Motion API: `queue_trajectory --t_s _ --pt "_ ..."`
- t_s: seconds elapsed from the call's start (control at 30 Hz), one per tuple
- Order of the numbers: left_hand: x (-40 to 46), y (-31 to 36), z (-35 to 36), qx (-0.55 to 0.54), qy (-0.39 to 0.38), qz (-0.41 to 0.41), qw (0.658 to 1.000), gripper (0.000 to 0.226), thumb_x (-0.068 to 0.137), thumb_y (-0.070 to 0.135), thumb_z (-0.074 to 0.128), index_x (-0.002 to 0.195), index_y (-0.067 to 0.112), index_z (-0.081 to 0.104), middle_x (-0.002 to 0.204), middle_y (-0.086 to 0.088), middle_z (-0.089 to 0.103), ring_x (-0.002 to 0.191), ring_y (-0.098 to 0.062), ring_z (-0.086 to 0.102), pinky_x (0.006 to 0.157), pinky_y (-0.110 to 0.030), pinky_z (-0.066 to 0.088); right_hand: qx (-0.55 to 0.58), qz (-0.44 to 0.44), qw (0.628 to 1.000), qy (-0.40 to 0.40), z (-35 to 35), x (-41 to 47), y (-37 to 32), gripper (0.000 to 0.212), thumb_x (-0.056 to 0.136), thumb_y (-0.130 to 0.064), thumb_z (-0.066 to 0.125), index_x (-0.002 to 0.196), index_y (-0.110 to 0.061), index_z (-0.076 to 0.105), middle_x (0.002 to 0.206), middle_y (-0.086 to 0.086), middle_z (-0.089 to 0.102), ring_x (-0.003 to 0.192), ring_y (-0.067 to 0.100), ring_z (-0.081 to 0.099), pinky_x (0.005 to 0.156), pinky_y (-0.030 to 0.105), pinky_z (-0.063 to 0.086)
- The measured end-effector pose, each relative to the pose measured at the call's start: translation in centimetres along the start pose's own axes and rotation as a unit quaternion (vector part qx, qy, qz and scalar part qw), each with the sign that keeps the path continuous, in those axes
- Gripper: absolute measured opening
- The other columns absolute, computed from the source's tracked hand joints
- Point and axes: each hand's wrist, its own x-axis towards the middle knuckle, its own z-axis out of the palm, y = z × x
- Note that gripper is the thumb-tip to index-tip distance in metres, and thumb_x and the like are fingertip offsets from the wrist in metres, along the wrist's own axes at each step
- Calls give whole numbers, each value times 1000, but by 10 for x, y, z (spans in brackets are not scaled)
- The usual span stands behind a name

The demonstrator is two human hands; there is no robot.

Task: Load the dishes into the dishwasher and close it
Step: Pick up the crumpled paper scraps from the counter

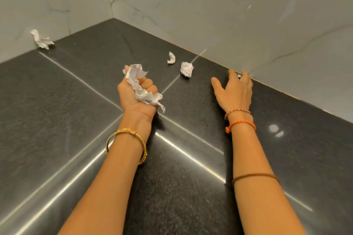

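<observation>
Dishes, dishwasher: neither is in view; nothing shows any loading begun, so the whole task looks left to do.
Left hand [137, 93]: palm up, gripping a wad of crumpled paper [142, 87].
Right hand [234, 89]: fingers curled over a small scrap [239, 76] at the wall's foot; the grasp itself is hidden.
Surface [76, 120]: dark polished stone with pale seams, three more paper scraps lying loose.
Room: a corner of grey marbled wall [229, 15].

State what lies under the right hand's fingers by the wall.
Under the right hand, a small white scrap of paper shows between the fingers on the dark floor tiles. The fingers cover most of it.
</observation>
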Motion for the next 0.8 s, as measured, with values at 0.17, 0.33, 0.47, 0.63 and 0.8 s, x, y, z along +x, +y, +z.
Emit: queue_trajectory --t_s 0.17,0.33,0.47,0.63,0.8 --pt "2 3 0 -6 -9 -15 1000 67 97 29 34 31 20 31 29 10 23 21 -2 19 23 -10 13 -37 -34 998 -37 0 11 -16 51 94 -40 44 123 1 48 134 20 40 125 34 33 100 37 31" --pt "7 2 -3 -28 21 -9 999 44 96 29 38 52 23 38 34 10 30 24 -3 23 25 -12 16 -35 -119 987 -99 10 12 -59 61 88 -48 51 132 -6 40 130 19 43 121 34 37 96 36 33" --pt "4 3 -1 -47 7 6 999 32 95 23 32 65 23 44 36 8 35 27 -2 22 29 -10 15 -87 -187 974 -94 30 2 -87 46 93 -41 46 132 -18 44 126 14 44 118 30 38 93 33 35" --pt "7 4 -3 -47 15 -1 999 26 94 22 37 70 23 46 45 8 48 29 -3 33 30 -10 23 -18 -165 986 -31 36 -16 -85 24 94 -22 48 111 -11 62 115 9 58 110 24 47 83 27 36" --pt "4 1 0 -53 16 -3 998 22 97 21 40 80 16 52 55 0 66 50 -14 66 44 -15 49 47 -149 987 -46 27 -20 -87 16 89 -14 57 99 -9 69 106 11 66 105 26 57 87 31 42"
